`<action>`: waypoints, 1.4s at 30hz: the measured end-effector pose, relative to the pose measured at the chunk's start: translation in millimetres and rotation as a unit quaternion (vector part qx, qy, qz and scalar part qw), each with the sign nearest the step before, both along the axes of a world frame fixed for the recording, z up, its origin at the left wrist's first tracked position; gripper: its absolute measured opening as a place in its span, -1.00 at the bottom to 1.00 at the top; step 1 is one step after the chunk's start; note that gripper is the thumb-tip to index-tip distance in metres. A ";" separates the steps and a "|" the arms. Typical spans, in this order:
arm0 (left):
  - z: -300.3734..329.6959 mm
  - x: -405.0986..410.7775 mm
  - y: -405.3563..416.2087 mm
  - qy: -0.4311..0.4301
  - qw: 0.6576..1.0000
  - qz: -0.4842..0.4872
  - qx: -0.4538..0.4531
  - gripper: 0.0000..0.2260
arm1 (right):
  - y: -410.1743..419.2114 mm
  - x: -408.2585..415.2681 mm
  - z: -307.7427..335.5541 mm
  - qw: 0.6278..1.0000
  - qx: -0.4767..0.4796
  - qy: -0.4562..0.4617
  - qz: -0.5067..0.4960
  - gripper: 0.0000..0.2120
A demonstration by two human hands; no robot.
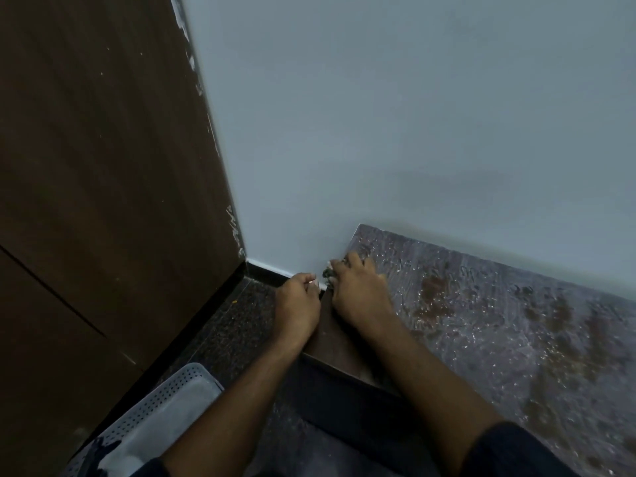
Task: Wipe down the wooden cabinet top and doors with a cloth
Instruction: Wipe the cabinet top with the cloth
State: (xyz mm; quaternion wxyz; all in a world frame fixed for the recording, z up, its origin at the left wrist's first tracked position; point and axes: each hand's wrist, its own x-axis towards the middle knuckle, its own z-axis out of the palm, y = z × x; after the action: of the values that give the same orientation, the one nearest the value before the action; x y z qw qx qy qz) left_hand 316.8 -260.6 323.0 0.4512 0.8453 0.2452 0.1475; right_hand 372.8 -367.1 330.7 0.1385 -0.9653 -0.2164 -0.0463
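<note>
The low wooden cabinet top point(499, 321) fills the lower right; it is covered with a grey, wrinkled, glistening film with brown patches showing through. My right hand point(358, 290) lies on its far left corner, fingers curled round a small dark bunched piece point(328, 271) at the edge; whether that piece is cloth or film I cannot tell. My left hand point(297, 299) hovers just left of the cabinet's side edge, fingers curled, pinching something small and pale at the corner. The cabinet's dark side panel point(330, 342) shows between my forearms.
A tall dark wooden door or wardrobe point(103, 184) stands at the left. A pale grey wall point(413, 115) rises behind the cabinet. Dark speckled floor point(234, 332) lies between them. A white perforated plastic basket point(165, 411) sits at the lower left.
</note>
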 end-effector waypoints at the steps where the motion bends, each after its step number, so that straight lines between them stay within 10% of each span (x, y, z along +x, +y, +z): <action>1: -2.0 2.7 0.7 0.002 1.000 -0.005 0.001 -0.76 | -1.0 -4.0 -0.5 1.000 -0.003 0.001 0.003 -0.63; 29: 5.7 73.4 -3.7 0.047 0.992 -0.078 0.082 -0.80 | -12.0 70.8 4.8 0.999 -0.006 0.022 -0.027 -0.66; 42: 9.2 102.7 1.3 0.036 0.997 -0.060 -0.026 -0.92 | -16.7 103.9 1.1 1.000 -0.015 0.003 -0.012 -0.69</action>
State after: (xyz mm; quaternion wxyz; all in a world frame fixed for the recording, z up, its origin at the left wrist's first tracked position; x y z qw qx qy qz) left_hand 419.5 -259.3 332.2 0.4721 0.8512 0.2136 0.0830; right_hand 476.7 -383.8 331.8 0.1241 -0.9701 -0.2045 -0.0414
